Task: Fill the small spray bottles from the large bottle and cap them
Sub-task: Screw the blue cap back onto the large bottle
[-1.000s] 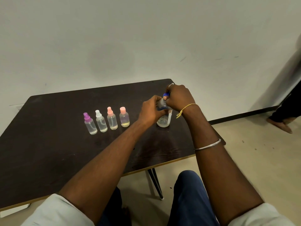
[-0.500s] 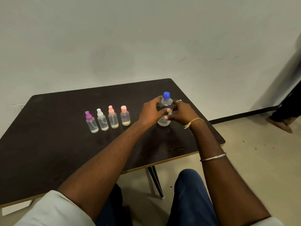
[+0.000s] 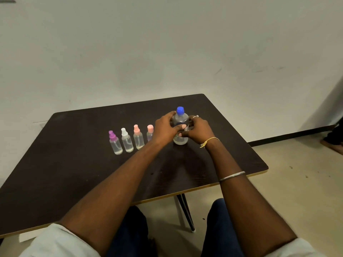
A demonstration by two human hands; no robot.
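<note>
Head view: a second ago the right hand was over the top of the large bottle, working at its blue cap. Now it has dropped to the bottle's side, and the cap stands bare and seated on the neck. Both hands cup the body: the left hand curls its fingers and thumb round the left flank, and the right hand wraps round it from the other side. The bottle stands upright on the worktop, right of centre and nearer the far edge. To my eye the pouring is over and the big bottle is closed again. To its left, in a row running along the far edge, stand four small spray bottles, all capped: a purple-topped bottle, a white-topped bottle, a pink-topped bottle and a fourth bottle, also pink-topped. The first three hold clear liquid. The fourth is half hidden behind the left hand, so its level cannot be told. All are clear, smooth plastic cylinders with rounded shoulders. The worktop is a dark matt board with a pale raw edge.
</note>
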